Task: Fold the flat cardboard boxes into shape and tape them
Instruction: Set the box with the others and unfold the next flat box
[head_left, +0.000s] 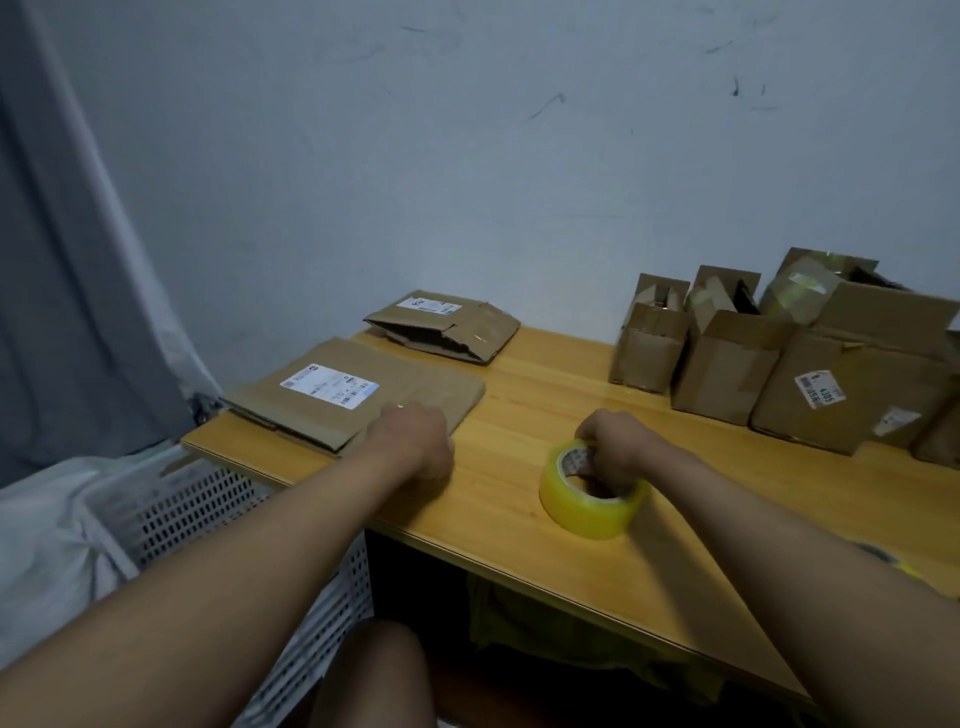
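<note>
A flat cardboard box (358, 395) with a white shipping label lies at the left end of the wooden table (519, 415). My left hand (413, 441) is at this box's near right edge, its fingers curled down over the cardboard. A second flattened box (447, 327), partly puffed open, lies further back by the wall. A yellow roll of packing tape (592, 493) stands on the table near the front edge. My right hand (618, 452) grips the roll from above, fingers hooked into its core.
Several folded, open-topped cardboard boxes (727, 358) stand in a row at the back right against the wall. A white perforated panel (208, 509) and grey cloth (78, 312) lie left of the table. My knee (374, 675) is below the front edge.
</note>
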